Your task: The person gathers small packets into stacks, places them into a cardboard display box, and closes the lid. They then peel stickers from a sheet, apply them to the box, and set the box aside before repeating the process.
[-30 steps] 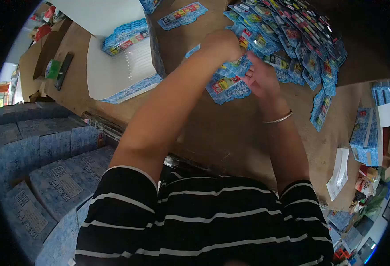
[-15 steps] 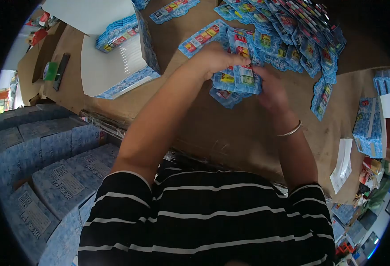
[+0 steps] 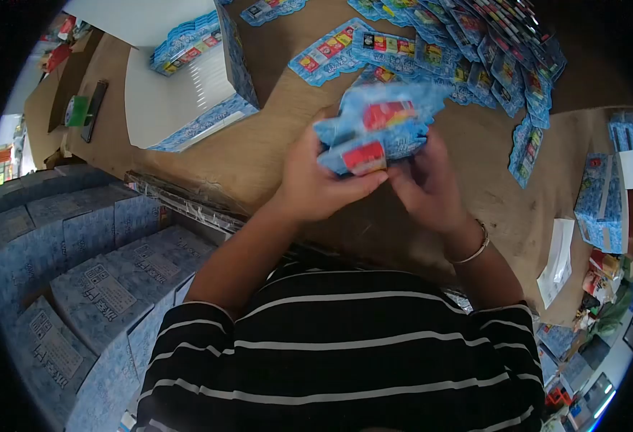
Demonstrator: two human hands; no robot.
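Observation:
Several blue packets are bunched between my two hands over the table, blurred by motion. My left hand is closed on their left side, with the thumb across the lower edge. My right hand grips their lower right side, its fingers partly hidden beneath them. Just beyond lie more blue packets, flat on the table, and a large fanned pile of packets at the upper right. An open white box to the left holds a row of blue packets.
Printed blue cartons are stacked at the lower left, beside the table. A phone-like dark object and a green item lie at the far left. On the right are a white sheet and a blue box.
Both hands have drawn nearer my body, lifting the bunched packets off the table and tilting them. My left hand has moved from on top of the packets to their left side.

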